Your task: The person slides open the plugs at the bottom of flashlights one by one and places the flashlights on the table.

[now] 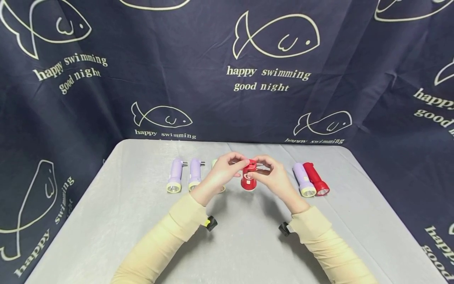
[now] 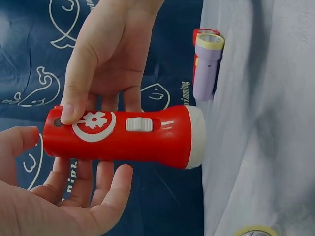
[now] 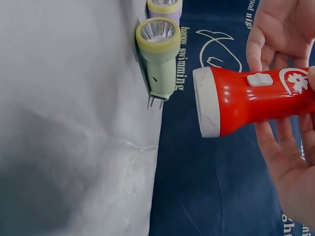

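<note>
A red flashlight (image 1: pixel 249 179) with a white rim, a white slide switch and a flower print is held above the table, its lens end pointing down. Metal prongs stick out of its tail toward the right. My right hand (image 1: pixel 274 175) grips the tail part, its thumb (image 2: pixel 73 109) pressed beside the flower print. From the other side my left hand (image 1: pixel 227 169) holds the flashlight, thumb at the tail end and several fingers (image 2: pixel 82 182) reaching behind the body. The little finger (image 2: pixel 123 174) stands away from it.
Two lavender flashlights (image 1: pixel 175 175) with prongs out lie at the left. A pale green flashlight (image 3: pixel 162 73) with prongs out is partly hidden by my left arm in the head view. Another lavender flashlight (image 1: pixel 303 179) and a red one (image 1: pixel 315 177) lie together at the right.
</note>
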`<state>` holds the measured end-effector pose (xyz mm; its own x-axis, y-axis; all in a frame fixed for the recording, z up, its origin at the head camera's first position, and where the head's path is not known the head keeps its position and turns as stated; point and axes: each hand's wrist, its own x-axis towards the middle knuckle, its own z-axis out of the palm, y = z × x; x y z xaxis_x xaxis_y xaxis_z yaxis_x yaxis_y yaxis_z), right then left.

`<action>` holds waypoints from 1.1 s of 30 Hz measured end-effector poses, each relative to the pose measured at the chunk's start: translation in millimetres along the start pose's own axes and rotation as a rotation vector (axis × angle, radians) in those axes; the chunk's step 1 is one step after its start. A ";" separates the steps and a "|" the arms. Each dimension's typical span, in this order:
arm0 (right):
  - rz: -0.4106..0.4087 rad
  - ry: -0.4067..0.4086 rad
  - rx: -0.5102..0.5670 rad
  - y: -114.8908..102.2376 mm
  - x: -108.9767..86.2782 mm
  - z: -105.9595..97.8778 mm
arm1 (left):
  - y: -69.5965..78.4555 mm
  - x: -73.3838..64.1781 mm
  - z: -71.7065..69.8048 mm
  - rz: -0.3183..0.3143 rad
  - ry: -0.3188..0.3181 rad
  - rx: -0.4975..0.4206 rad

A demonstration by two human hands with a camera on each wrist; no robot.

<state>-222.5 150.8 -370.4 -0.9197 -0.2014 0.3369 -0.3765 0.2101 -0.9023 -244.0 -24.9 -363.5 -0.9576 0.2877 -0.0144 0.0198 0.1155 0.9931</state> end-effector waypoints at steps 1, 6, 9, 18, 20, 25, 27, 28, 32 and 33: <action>0.007 0.002 -0.002 -0.1 0.4 -0.9 | -0.1 0.0 -0.4 0.004 -0.004 0.001; 0.026 0.014 -0.005 11.8 5.8 -6.4 | -1.8 -1.0 -1.7 0.027 -0.005 -0.020; 0.045 0.030 -0.020 23.1 9.8 -10.6 | -5.0 -1.1 -0.8 0.072 0.011 -0.030; 0.068 0.079 -0.053 19.2 17.3 -15.8 | -19.3 -0.3 0.4 0.277 0.041 -0.034; 0.071 0.081 -0.031 17.7 19.1 -16.4 | -20.8 -1.4 0.6 0.310 0.031 -0.052; 0.096 0.049 0.151 16.4 22.7 -16.8 | -12.9 -14.4 1.7 0.356 0.015 -0.071; 0.105 0.036 0.220 16.7 23.8 -17.2 | -10.7 -19.0 2.3 0.356 0.016 -0.070; 0.107 0.032 0.239 16.8 24.3 -17.5 | -11.6 -19.3 2.8 0.357 0.017 -0.069; 0.122 0.031 0.273 16.5 25.4 -18.0 | -16.8 -20.5 4.0 0.333 0.021 -0.068; 0.126 0.033 0.278 16.1 25.5 -17.9 | -18.0 -20.5 4.1 0.325 0.018 -0.068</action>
<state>-254.0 166.2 -371.5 -0.9622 -0.1581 0.2218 -0.2184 -0.0388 -0.9751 -223.5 -29.0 -381.6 -0.9092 0.2827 0.3058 0.3064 -0.0434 0.9509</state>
